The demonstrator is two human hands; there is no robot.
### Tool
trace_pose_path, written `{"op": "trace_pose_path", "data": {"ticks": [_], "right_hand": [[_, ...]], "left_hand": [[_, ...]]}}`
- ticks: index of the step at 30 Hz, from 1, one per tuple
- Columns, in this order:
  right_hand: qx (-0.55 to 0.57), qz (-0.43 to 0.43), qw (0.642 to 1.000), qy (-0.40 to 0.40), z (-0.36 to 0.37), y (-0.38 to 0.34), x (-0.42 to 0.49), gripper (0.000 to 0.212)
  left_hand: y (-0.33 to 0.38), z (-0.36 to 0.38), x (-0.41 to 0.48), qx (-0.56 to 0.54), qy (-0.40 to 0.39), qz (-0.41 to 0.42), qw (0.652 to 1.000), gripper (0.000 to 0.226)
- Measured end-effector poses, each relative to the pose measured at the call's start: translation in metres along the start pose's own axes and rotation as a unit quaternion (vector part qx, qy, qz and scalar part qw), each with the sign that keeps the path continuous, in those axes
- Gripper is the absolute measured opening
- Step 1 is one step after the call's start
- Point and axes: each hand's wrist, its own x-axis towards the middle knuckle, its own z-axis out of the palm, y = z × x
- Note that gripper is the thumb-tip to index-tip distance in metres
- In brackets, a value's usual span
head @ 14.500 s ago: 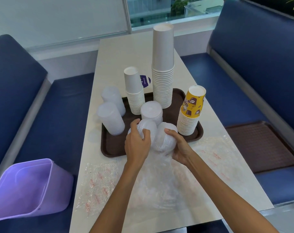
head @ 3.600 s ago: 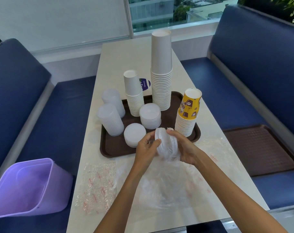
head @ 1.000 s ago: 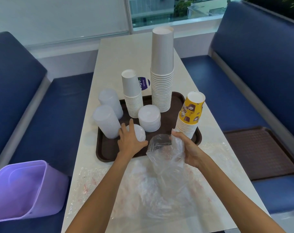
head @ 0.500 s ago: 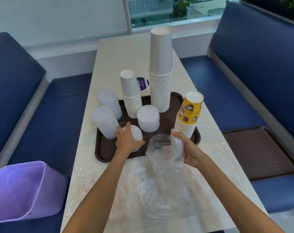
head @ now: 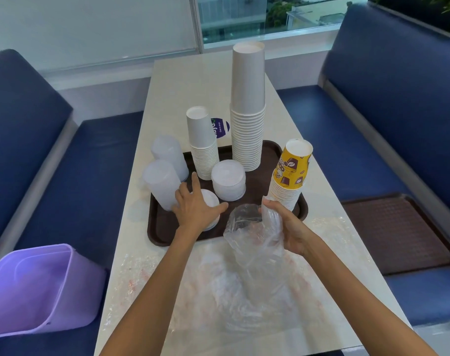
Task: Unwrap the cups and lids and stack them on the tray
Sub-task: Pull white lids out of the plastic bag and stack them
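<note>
A brown tray (head: pixel 162 232) carries a tall white cup stack (head: pixel 248 109), a shorter white cup stack (head: pixel 202 142), a yellow printed cup stack (head: pixel 290 173), two clear cup stacks (head: pixel 162 183) and a white lid stack (head: pixel 228 179). My left hand (head: pixel 195 206) rests spread on top of a low lid pile (head: pixel 210 201) at the tray's front. My right hand (head: pixel 283 224) grips the mouth of a clear plastic bag (head: pixel 252 240) with a few lids inside, held just over the tray's near edge.
Crumpled clear wrappers (head: pixel 213 291) cover the near half of the white table (head: pixel 193 80). A purple bin (head: pixel 39 286) lies tilted on the left blue bench. A second brown tray (head: pixel 398 232) sits on the right bench. A window runs behind the table.
My left hand left the bag, carried lids to the low pile and now rests on it. My right hand keeps hold of the bag, which hangs looser and emptier.
</note>
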Motion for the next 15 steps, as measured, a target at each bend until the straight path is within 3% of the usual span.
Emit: {"op": "trace_pose_path", "data": {"ticks": [3,7,11,15], "right_hand": [[-0.012,0.0,1.0,-0.013,0.002,0.003,0.003,0.016],[-0.017,-0.032,0.998,-0.045,0.005,0.008,0.005,0.019],[-0.025,-0.049,0.994,-0.097,0.003,0.012,0.008,0.033],[-0.069,-0.053,0.993,-0.077,0.004,0.013,0.012,0.038]], "left_hand": [[0.01,-0.012,-0.017,-0.187,0.095,0.087,0.974,0.071],[0.027,-0.017,-0.045,-0.363,-0.012,0.113,0.925,0.031],[0.027,0.001,-0.062,-0.427,-0.108,0.12,0.89,0.024],[0.029,0.012,-0.075,-0.467,-0.124,0.105,0.869,0.036]]}}
